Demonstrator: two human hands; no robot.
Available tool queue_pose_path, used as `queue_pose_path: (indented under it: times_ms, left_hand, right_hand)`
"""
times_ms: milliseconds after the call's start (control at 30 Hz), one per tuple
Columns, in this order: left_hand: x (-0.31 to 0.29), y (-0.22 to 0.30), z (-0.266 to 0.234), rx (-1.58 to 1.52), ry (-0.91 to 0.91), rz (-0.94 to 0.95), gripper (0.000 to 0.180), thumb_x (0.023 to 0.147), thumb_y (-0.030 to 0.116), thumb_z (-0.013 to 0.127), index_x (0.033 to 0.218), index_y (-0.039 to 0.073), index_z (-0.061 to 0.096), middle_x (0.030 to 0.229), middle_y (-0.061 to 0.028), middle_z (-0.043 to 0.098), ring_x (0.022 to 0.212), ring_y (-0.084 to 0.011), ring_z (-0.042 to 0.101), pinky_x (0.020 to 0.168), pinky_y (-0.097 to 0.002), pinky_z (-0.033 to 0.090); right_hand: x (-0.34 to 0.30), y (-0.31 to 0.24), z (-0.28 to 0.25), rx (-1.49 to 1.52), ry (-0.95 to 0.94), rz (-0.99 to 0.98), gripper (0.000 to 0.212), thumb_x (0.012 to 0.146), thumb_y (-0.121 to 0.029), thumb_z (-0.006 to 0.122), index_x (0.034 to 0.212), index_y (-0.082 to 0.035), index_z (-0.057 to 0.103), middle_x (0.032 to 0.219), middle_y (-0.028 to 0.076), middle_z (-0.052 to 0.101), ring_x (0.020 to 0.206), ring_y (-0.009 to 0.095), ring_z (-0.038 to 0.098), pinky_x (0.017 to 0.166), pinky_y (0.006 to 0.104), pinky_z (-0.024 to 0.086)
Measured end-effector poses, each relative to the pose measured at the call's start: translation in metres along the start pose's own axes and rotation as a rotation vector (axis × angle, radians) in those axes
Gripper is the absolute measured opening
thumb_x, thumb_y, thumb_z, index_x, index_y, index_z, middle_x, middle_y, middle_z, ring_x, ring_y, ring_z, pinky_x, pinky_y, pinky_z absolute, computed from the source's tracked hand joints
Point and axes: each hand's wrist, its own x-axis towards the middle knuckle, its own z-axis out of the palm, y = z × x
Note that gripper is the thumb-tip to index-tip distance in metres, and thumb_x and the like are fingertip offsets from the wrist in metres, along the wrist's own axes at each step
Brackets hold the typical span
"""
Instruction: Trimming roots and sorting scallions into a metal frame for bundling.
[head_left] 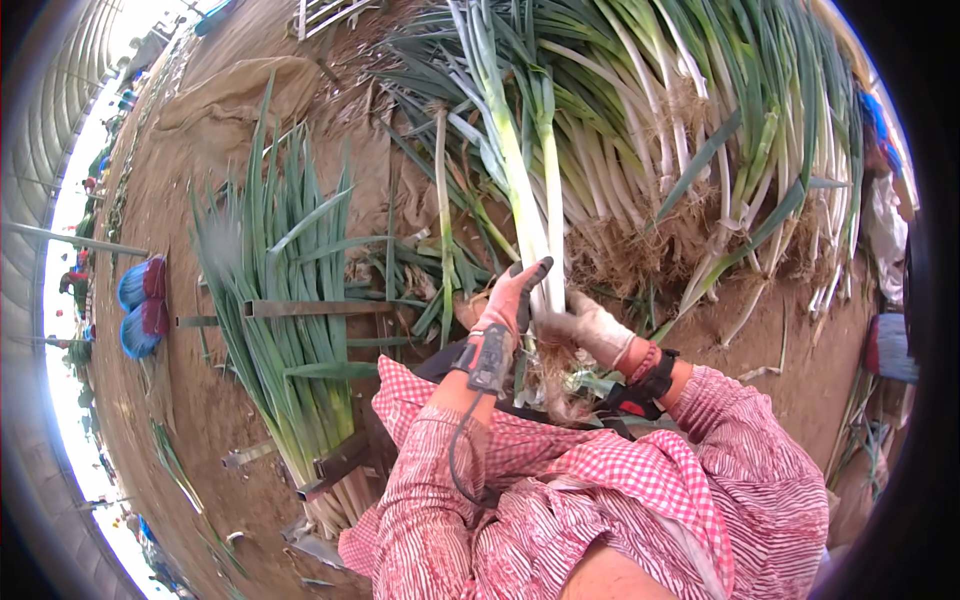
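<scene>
Two long green onions (527,200) stand upright in front of me, white shafts down and green leaves pointing away. My left hand (512,297), in a pale glove with dark fingertips, is closed round the white shafts. Close to their root ends, my right hand (600,332) grips the base in a soiled whitish glove; its fingertips are smeared by motion. Below both hands, loose roots and peelings (560,385) hang or lie near my lap. Straps with small devices are on both wrists.
A large pile of green onions (640,130) with dirty roots lies ahead and right. At left, a bundle (290,270) rests in a metal-bar rack (320,309). Trimmed leaves (410,270) litter the soil between. Blue-and-red bundles (142,307) sit farther left; brown sheeting (240,90) lies behind.
</scene>
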Motion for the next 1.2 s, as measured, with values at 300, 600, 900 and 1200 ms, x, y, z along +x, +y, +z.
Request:
queue_pose_path:
  times_ms: [300, 600, 900, 1200]
  left_hand:
    - [-0.016, 0.015, -0.009, -0.226, 0.169, 0.181, 0.021, 0.091, 0.019, 0.071, 0.103, 0.002, 0.068, 0.080, -0.0044, 0.068, 0.060, -0.0166, 0.062, 0.053, -0.0308, 0.048]
    - [-0.026, 0.047, -0.034, -0.239, -0.067, 0.267, 0.032, 0.097, 0.034, 0.060, 0.112, 0.007, 0.066, 0.099, -0.0098, 0.072, 0.080, -0.0281, 0.071, 0.071, -0.0459, 0.061]
    - [-0.046, 0.012, -0.037, -0.300, -0.230, -0.154, 0.041, 0.094, 0.024, 0.062, 0.126, 0.000, 0.061, 0.120, -0.0181, 0.068, 0.109, -0.0286, 0.066, 0.095, -0.0414, 0.054]
    - [-0.089, 0.029, -0.009, -0.230, -0.271, -0.130, 0.041, 0.092, 0.019, 0.060, 0.123, -0.008, 0.059, 0.113, -0.0225, 0.069, 0.099, -0.0315, 0.070, 0.092, -0.0427, 0.057]
  right_hand:
    - [-0.010, -0.010, -0.001, 0.284, -0.263, -0.303, 0.025, 0.088, -0.010, 0.061, 0.111, -0.002, 0.065, 0.097, 0.007, 0.069, 0.088, 0.020, 0.066, 0.080, 0.0321, 0.053]
    - [-0.049, 0.010, 0.036, 0.435, -0.550, -0.086, 0.044, 0.092, -0.021, 0.060, 0.129, 0.001, 0.062, 0.121, 0.010, 0.066, 0.107, 0.015, 0.059, 0.097, 0.0301, 0.045]
    - [-0.020, 0.028, 0.021, 0.068, -0.656, -0.012, 0.038, 0.088, -0.017, 0.066, 0.123, 0.000, 0.066, 0.105, 0.007, 0.071, 0.099, 0.015, 0.064, 0.089, 0.0302, 0.050]
    - [0.017, 0.005, -0.032, 0.399, -0.850, 0.131, 0.037, 0.094, -0.030, 0.065, 0.114, 0.001, 0.067, 0.096, 0.009, 0.072, 0.088, 0.019, 0.069, 0.080, 0.0328, 0.056]
